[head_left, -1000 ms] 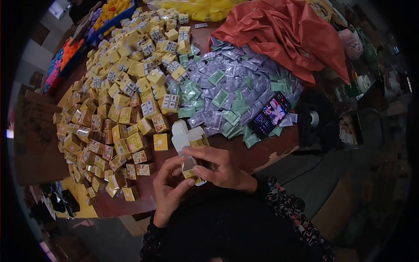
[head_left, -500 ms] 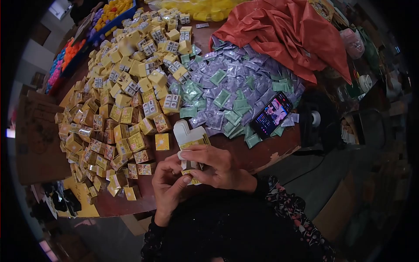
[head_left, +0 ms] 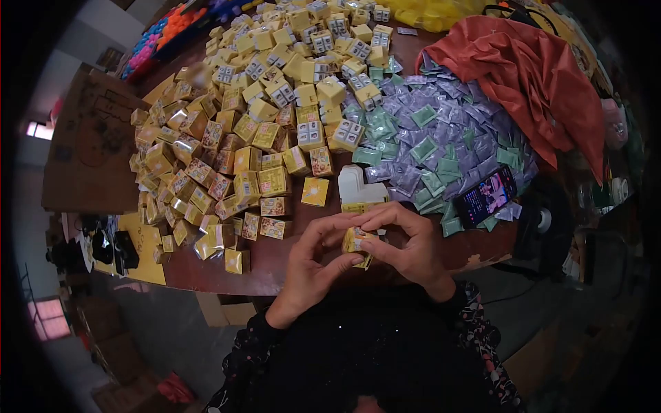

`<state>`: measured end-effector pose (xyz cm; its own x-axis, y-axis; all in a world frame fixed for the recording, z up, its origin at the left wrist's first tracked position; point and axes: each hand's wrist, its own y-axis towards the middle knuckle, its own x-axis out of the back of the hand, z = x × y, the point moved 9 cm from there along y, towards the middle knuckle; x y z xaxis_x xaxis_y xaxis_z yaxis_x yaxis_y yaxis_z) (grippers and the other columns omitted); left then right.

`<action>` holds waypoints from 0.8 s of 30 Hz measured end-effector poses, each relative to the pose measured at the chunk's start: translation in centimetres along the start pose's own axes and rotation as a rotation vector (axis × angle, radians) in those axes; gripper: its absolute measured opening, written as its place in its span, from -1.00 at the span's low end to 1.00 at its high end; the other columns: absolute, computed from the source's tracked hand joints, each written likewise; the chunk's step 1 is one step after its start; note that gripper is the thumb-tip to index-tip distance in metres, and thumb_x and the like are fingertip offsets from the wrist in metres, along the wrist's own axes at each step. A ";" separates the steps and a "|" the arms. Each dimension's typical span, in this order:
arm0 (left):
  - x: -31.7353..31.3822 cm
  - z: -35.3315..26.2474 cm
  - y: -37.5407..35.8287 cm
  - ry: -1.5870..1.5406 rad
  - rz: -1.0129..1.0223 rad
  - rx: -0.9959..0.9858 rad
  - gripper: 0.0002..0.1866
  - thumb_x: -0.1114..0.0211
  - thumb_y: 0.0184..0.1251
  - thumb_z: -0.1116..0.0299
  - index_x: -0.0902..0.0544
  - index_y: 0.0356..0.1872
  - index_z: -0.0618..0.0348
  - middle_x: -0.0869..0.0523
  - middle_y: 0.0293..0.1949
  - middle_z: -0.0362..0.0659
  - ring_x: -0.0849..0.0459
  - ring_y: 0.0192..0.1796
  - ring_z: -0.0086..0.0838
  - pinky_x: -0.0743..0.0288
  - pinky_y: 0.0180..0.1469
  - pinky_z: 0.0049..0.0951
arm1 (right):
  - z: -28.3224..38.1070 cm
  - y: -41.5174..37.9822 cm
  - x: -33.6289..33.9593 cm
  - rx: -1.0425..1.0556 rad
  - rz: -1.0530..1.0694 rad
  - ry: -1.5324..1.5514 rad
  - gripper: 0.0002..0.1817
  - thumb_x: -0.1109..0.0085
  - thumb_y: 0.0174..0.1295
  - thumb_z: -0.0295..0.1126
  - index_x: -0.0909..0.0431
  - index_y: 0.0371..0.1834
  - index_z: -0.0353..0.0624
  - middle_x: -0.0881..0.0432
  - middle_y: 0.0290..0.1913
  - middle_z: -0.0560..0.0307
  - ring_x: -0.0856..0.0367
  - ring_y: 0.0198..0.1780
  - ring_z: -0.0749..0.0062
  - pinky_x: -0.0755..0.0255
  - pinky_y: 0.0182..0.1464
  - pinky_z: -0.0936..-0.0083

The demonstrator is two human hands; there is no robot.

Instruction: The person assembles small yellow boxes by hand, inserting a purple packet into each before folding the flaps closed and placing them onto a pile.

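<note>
Both hands are closed around a small yellow printed box [head_left: 356, 241] near the table's front edge. My left hand [head_left: 311, 256] grips its left side, thumb low and fingers over the top. From the other side, my right hand [head_left: 407, 242] presses thumb and fingertips on it. Just beyond the fingers lies an open carton with white flaps [head_left: 359, 187], its lower part hidden by my hands. A single yellow box [head_left: 315, 191] sits on the table to the left of that carton.
Left is a heap of small yellow boxes [head_left: 265, 148]. Purple and green sachets [head_left: 441, 141] are piled to the right, under a red cloth [head_left: 523, 76]. A lit phone [head_left: 487, 197] rests on the sachets. A large cardboard box [head_left: 93, 141] stands at far left.
The view has swung, so the table's contents appear farther right and higher. The box in my hands showed its opening and grey inside before; a printed side faces me now.
</note>
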<state>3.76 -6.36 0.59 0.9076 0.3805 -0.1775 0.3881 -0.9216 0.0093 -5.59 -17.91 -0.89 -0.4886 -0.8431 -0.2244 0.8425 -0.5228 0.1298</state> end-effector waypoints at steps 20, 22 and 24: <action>0.0 1.5 -0.2 -0.037 0.022 0.037 -0.71 -0.36 0.43 0.66 -0.67 0.11 0.20 -0.47 0.42 -0.01 -0.55 0.44 -0.29 -0.53 0.38 -0.28 | 4.2 -0.9 -0.7 0.552 0.051 -0.540 -0.78 -0.53 0.17 -0.46 -0.76 -0.12 -0.14 -0.77 0.01 0.10 -0.74 0.06 0.12 -0.64 0.07 0.28; 0.2 1.3 -0.3 0.097 0.037 0.031 -0.70 -0.40 0.39 0.65 -0.68 0.09 0.18 -0.46 0.43 0.01 -0.56 0.43 -0.23 -0.54 0.36 -0.26 | 4.3 -1.0 -0.6 0.557 0.077 -0.555 -0.77 -0.54 0.15 -0.46 -0.76 -0.11 -0.12 -0.76 0.04 0.09 -0.74 0.07 0.11 -0.64 0.09 0.27; -0.1 0.1 0.1 0.330 0.075 -0.007 -0.67 -0.47 0.32 0.62 -0.70 0.08 0.16 -0.44 0.44 0.04 -0.58 0.43 -0.16 -0.54 0.35 -0.23 | 3.8 -0.3 -0.5 0.407 0.152 -0.553 -0.70 -0.55 0.13 -0.48 -0.75 -0.05 -0.16 -0.75 0.09 0.04 -0.72 0.12 0.12 -0.62 0.13 0.29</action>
<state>3.71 -6.47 0.51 0.9360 0.3176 0.1517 0.3188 -0.9477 0.0171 -6.44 -17.82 2.85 -0.5064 -0.7947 0.3348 0.8118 -0.3084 0.4958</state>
